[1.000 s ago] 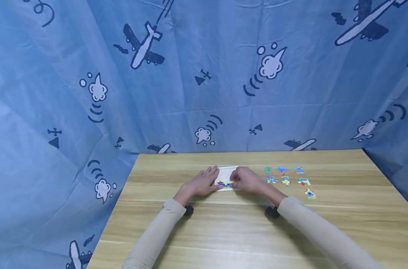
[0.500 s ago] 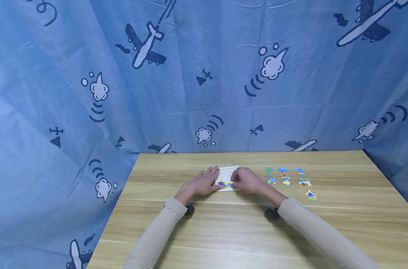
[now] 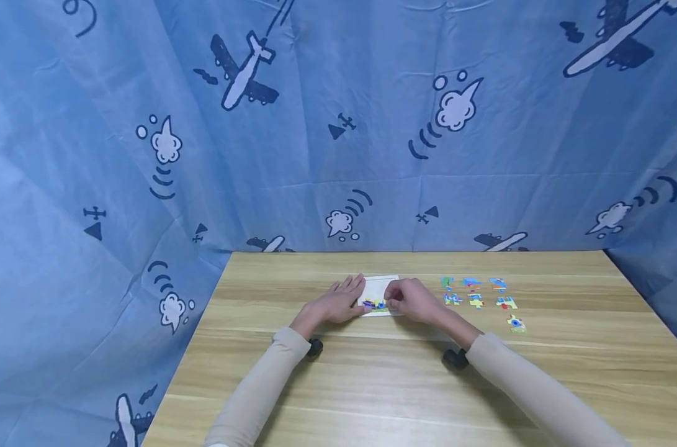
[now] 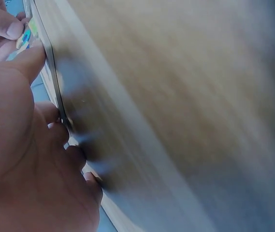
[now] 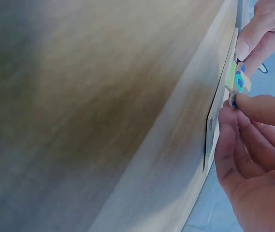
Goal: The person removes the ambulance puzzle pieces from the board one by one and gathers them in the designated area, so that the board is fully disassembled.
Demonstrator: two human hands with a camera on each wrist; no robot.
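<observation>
A shallow white puzzle tray [image 3: 378, 287] lies on the table, with colourful jigsaw pieces [image 3: 375, 304] along its near edge. My left hand [image 3: 332, 303] rests over the tray's left side with fingers extended and thumb near the joined pieces. At the near right part of the tray, my right hand [image 3: 415, 300] pinches a small puzzle piece [image 5: 232, 100] between thumb and fingers, close beside the pieces in the tray. Most of that piece is hidden by the fingertips. In the left wrist view, the left thumb [image 4: 31, 60] lies at the tray's edge.
Several loose jigsaw pieces [image 3: 475, 300] lie in rows to the right of the tray, one with a blue round spot [image 3: 515, 323] nearest me. The wooden table [image 3: 372, 385] meets a blue airplane-print curtain [image 3: 383, 124] behind and at both sides.
My right fingertips have edged slightly right, showing a little more of the pieces in the tray. The left hand stays in place, and the loose pieces have not moved.
</observation>
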